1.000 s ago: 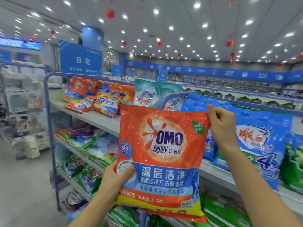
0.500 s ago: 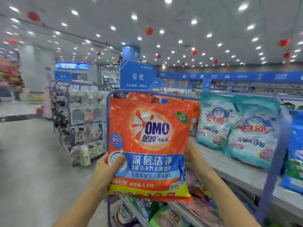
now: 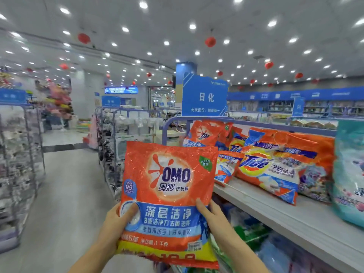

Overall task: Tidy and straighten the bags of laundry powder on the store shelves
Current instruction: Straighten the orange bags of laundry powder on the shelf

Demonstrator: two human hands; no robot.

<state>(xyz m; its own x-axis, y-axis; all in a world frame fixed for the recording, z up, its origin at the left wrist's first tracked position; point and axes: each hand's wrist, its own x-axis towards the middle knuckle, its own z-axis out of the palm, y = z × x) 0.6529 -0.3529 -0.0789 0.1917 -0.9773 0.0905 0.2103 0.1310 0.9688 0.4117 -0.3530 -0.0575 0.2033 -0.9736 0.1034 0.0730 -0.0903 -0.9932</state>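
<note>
I hold an orange OMO laundry powder bag (image 3: 169,186) upright in the air, in front of the left end of the top shelf (image 3: 275,213). My left hand (image 3: 118,223) grips its lower left edge, thumb on the front. My right hand (image 3: 214,215) grips its lower right edge. On the shelf behind it lie another OMO bag (image 3: 204,133), leaning orange Tide bags (image 3: 275,166) and a teal bag (image 3: 348,174) at the far right.
A blue aisle sign (image 3: 204,97) stands above the shelf's end rail (image 3: 173,123). Lower shelves with green and blue bags (image 3: 256,233) sit below. Wire racks (image 3: 122,134) stand across the aisle, and another rack (image 3: 17,154) at the left. Grey floor (image 3: 65,194) lies between.
My view and the held bag have swung left along the shelf toward its end. My right hand slid from the bag's top corner to its lower right edge. The Tide bags have come into view.
</note>
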